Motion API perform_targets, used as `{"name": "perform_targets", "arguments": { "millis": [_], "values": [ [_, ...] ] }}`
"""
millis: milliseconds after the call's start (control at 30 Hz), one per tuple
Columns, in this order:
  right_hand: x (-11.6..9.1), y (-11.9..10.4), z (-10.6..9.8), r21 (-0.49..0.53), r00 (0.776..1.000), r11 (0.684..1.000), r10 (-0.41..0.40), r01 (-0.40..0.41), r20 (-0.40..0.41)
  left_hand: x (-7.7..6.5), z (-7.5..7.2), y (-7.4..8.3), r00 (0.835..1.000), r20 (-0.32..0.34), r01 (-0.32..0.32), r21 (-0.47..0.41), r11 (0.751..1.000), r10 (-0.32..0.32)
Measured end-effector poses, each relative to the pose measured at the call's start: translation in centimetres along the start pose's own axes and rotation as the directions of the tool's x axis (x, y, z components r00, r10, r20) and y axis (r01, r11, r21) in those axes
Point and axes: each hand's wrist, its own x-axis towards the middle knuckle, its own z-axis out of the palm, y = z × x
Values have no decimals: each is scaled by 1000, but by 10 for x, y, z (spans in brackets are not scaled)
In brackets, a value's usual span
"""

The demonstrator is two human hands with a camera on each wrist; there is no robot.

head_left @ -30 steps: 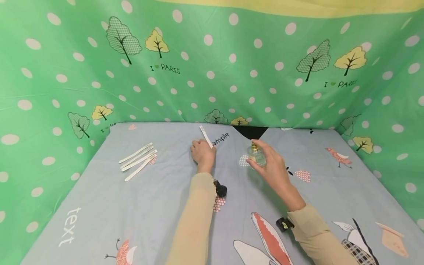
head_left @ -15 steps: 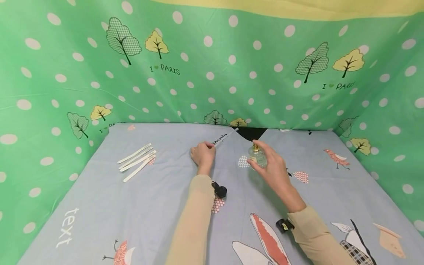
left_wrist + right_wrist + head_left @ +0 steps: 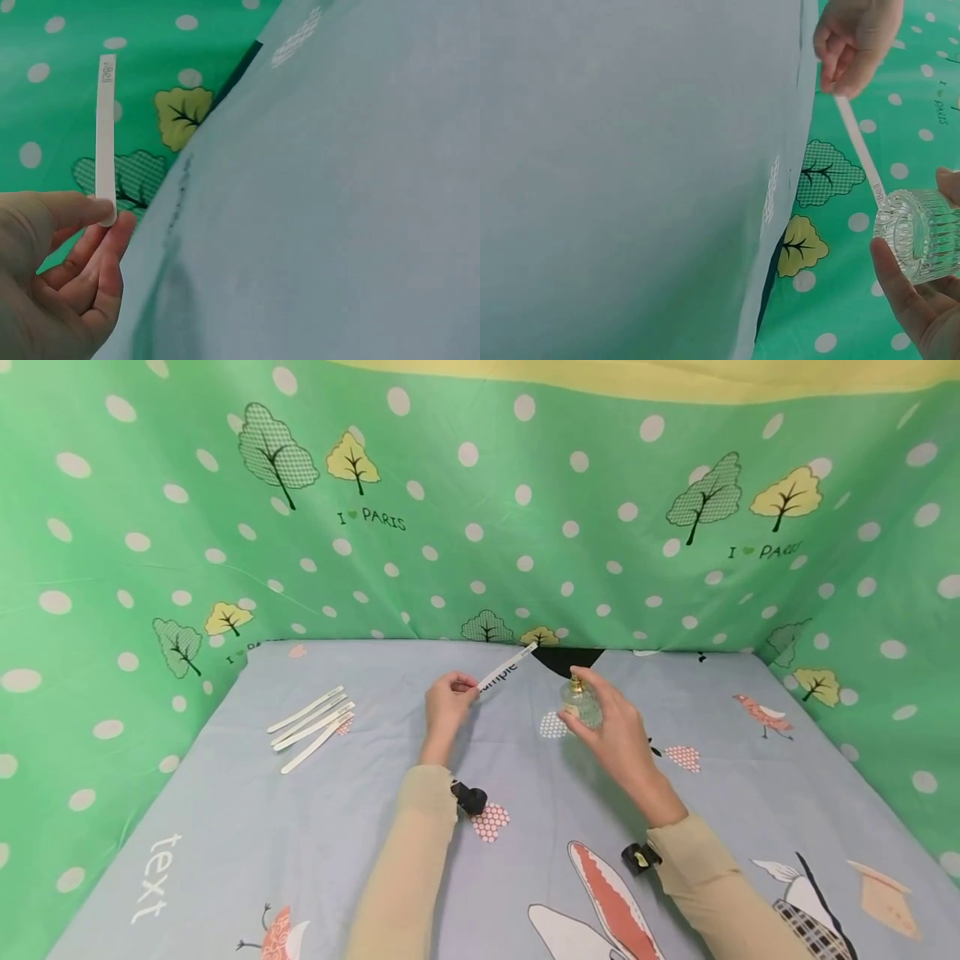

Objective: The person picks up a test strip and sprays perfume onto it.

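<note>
Between thumb and fingertips, my left hand pinches one rounded end of a white perfume test strip. The strip's far end, printed with small lettering, points up and to the right in the head view. My right hand holds a clear glass perfume bottle with a gold neck, the index finger on its top and the thumb low on its side. Ribbed glass shows at the bottle's base in the right wrist view, where the strip's printed end overlaps its edge.
Several more white test strips lie fanned out on the left of the grey printed cloth. A green dotted curtain hangs behind the table and along both sides.
The test strip has swung from pointing up and left to pointing right, toward the bottle. My left hand has turned and shifted slightly left. The right hand keeps its hold on the bottle.
</note>
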Motion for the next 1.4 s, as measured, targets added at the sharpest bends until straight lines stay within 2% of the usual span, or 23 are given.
{"name": "perform_targets", "arguments": {
  "millis": [233, 433, 667, 867, 1000, 1133, 1400],
  "values": [
    [7, 1, 2, -10, 1000, 1000, -19, 19, 3, -4, -20, 16, 997, 44, -56, -49, 997, 59],
    [15, 2, 4, -2, 1000, 1000, -14, 14, 2, -12, -35, 36, 988, 104, -109, -77, 991, 116],
    [25, 3, 5, 8, 1000, 1000, -27, 27, -3, -21, -50, 55, 977, 138, -152, -66, 986, 160],
    [28, 3, 7, -13, 999, 999, -36, 36, -19, -29, -57, 60, 967, 171, -181, -49, 982, 186],
    [27, 0, 9, -44, 999, 998, -34, 33, -17, -36, -59, 59, 967, 184, -170, -40, 985, 175],
    [25, -2, 8, -38, 1000, 999, 9, -9, -4, -39, -61, 58, 970, 185, -151, -41, 988, 156],
    [23, 3, -2, 78, 984, 981, 179, -178, 3, -34, -70, 52, 973, 167, -157, -19, 987, 157]
  ]
}}
